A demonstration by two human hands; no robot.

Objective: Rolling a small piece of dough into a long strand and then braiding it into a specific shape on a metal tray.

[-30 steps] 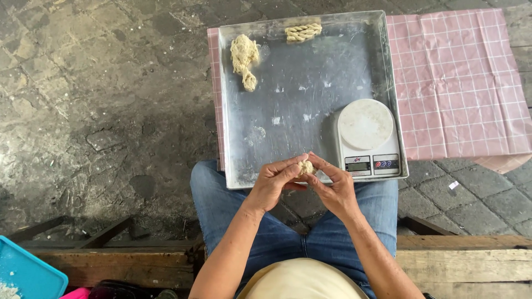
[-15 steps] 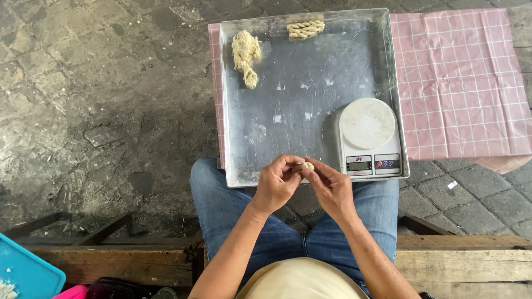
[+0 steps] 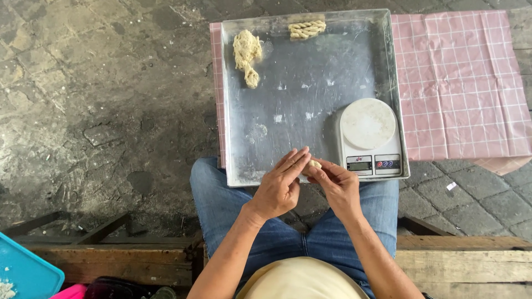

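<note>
A small piece of pale dough (image 3: 315, 164) is pinched between my two hands at the near edge of a metal tray (image 3: 310, 83). My left hand (image 3: 280, 185) has its fingers stretched flat against the dough, and my right hand (image 3: 335, 185) cups it from the other side. A ragged lump of dough (image 3: 246, 54) lies in the tray's far left corner. At the far edge of the tray rests a twisted dough piece (image 3: 306, 29). A white kitchen scale (image 3: 368, 133) stands in the tray's near right corner, just beyond my right hand.
The tray rests on a pink checked cloth (image 3: 460, 83) over a low table. Stone paving (image 3: 100, 99) spreads to the left. My knees in blue jeans (image 3: 221, 205) are under the tray. A wooden bench (image 3: 465, 260) is beneath me, with a blue tray corner (image 3: 22, 274) at bottom left.
My hands have stayed together on the small dough piece at the tray's near edge; the left hand's fingers have straightened out flat against it.
</note>
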